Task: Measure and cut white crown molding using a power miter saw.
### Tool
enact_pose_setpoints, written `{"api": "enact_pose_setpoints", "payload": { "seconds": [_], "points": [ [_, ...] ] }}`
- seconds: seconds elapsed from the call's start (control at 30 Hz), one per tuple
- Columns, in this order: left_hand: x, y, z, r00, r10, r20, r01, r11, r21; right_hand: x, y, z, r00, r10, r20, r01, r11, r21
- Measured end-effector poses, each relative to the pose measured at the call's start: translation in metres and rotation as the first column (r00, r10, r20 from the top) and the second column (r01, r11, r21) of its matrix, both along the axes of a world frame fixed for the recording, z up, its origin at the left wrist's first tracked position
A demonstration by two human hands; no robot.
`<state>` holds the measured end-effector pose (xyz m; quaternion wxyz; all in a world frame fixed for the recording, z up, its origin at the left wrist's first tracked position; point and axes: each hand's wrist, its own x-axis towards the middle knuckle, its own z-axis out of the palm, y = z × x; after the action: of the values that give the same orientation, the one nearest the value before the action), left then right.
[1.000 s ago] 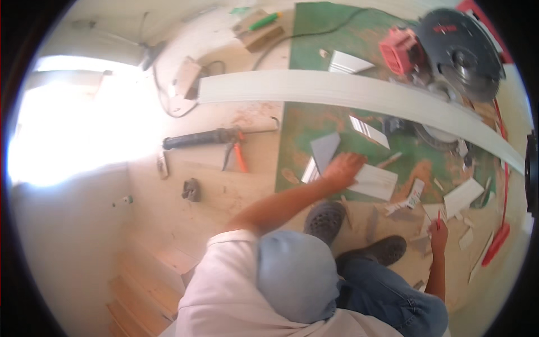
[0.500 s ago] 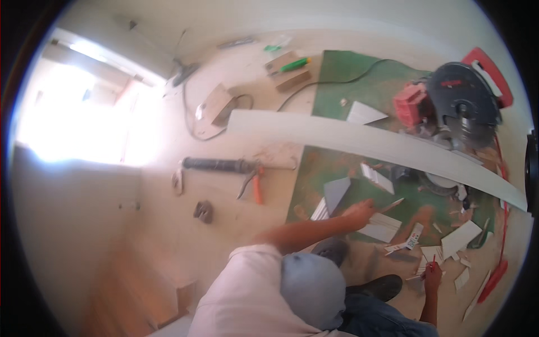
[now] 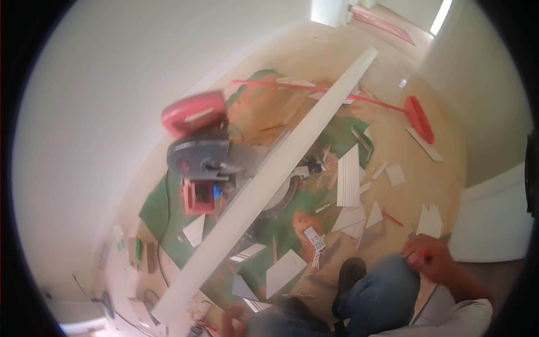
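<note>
A long white board [image 3: 269, 191] lies slantwise across the base of a red and dark grey mitre saw [image 3: 205, 157]. My right hand [image 3: 431, 259] is above my right knee with its fingers curled in, and a bit of red shows at them; what it belongs to I cannot make out. Low in the picture, beside my left knee, is my left hand [image 3: 232, 321], blurred and partly cut off. White offcuts [image 3: 285, 272] lie near it. A thin red stick [image 3: 393, 218] rests on the floor just beyond my right hand.
Sawdust and several white offcuts [image 3: 348, 177] cover a green sheet [image 3: 157, 210] under the saw. A red broom [image 3: 418, 121] lies at the far right. A black cord [image 3: 163, 241] runs along the left, near a green-handled tool [image 3: 138, 247]. A white curved panel [image 3: 494, 219] stands right.
The view has swung to the right, so the saw now appears left of middle. My right hand has lifted from the floor offcuts to above my knee. My left hand has drawn back towards my leg.
</note>
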<state>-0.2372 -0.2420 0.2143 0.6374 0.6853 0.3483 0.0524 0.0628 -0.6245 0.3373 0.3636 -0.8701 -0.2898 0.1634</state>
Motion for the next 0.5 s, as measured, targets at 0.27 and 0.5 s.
{"api": "enact_pose_setpoints", "payload": {
  "seconds": [0.27, 0.5],
  "points": [
    [0.068, -0.044, 0.067, 0.829, -0.524, -0.196, 0.527, 0.611, 0.591, 0.021, 0.019, 0.015, 0.987, -0.127, -0.098, 0.088, 0.938, -0.335],
    [0.093, -0.063, 0.084, 0.554, -0.662, -0.505, 0.831, 0.474, 0.29, 0.015, -0.037, 0.046, 0.943, -0.208, -0.259, 0.033, 0.835, -0.549]
  ]
}}
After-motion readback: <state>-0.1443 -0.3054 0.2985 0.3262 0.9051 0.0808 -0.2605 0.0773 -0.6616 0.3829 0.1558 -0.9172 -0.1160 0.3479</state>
